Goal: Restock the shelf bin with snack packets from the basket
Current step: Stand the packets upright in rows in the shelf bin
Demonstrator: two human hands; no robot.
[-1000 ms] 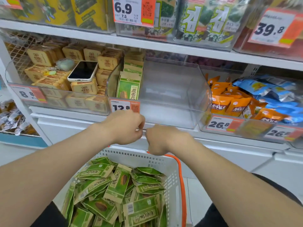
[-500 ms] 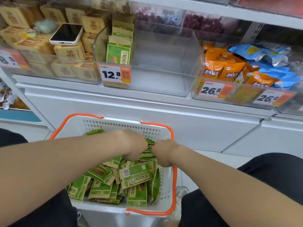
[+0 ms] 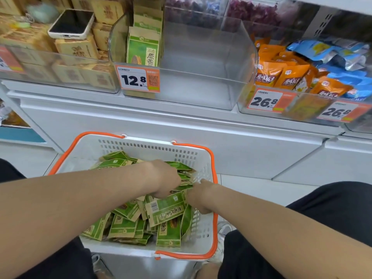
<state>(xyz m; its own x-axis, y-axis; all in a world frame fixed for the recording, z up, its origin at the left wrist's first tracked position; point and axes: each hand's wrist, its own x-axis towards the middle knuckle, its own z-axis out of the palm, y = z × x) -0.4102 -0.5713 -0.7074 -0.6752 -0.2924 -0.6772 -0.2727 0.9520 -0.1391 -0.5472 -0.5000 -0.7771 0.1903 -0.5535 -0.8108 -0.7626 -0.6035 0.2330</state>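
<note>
From the head camera, one white basket (image 3: 141, 147) with two orange handles (image 3: 215, 218) sits low in front of the person, between two dark-clothed knees. It holds a loose heap of green snack packets (image 3: 124, 228). At least a dozen show, and they overlap too much for an exact count.

Both hands are down in the heap. The left hand (image 3: 167, 181) has its fingers curled under and buried among the packets, so what it grasps cannot be told. The right hand (image 3: 198, 196) is curled at the end of one barcode-side-up packet (image 3: 167, 210) lying on top. Its fingertips are hidden, so I cannot tell whether it has a grip.

Above, on the shelf (image 3: 161, 111), the clear shelf bin (image 3: 201, 57) holds upright packets (image 3: 144, 47) in one row against its left wall. Two faces show. One price tag (image 3: 137, 79) reading 12.8 hangs on its front.

The bin to the left holds tan boxes (image 3: 76, 47) with one phone (image 3: 71, 24) lying on top. The bin to the right holds orange packets (image 3: 281, 73) and blue packets (image 3: 332, 55) behind two 26.8 tags (image 3: 265, 101).
</note>
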